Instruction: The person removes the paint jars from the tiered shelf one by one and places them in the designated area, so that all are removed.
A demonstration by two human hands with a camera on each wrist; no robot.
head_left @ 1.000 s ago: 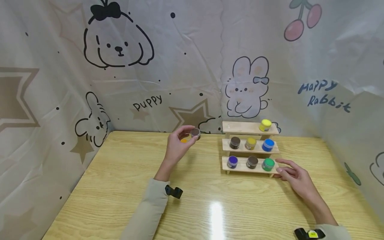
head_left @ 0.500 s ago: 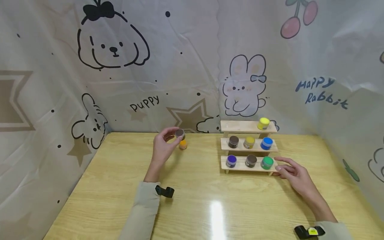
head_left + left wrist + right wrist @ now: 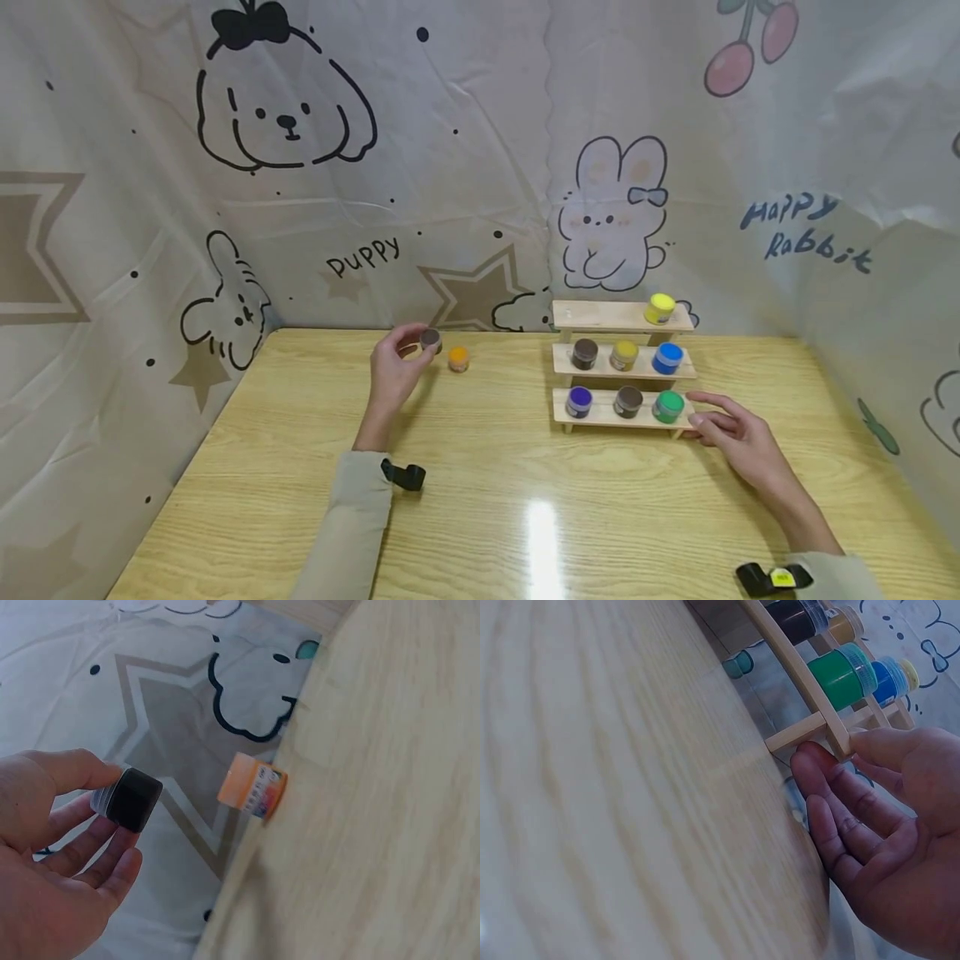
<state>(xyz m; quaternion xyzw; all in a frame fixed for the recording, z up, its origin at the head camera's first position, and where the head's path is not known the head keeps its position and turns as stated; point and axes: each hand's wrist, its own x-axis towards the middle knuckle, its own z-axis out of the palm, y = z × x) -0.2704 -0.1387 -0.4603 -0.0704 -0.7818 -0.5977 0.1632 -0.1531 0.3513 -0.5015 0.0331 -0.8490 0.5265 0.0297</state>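
My left hand pinches a small dark brown paint jar between thumb and fingers, at the far left part of the table. Just right of it, an orange paint jar stands on the tabletop. My right hand grips the right end of a three-step wooden rack, thumb above the lowest shelf and fingers below it. That shelf carries a purple jar, a brown jar and a green jar. The middle shelf holds another brown jar, a mustard jar and a blue jar.
A bright yellow jar stands at the right of the top shelf. Behind the wood-grain table hangs a printed curtain, which also runs along both sides.
My left hand has moved left with the brown jar, away from the rack, and the orange jar has come into full view. The right hand stays at the rack.
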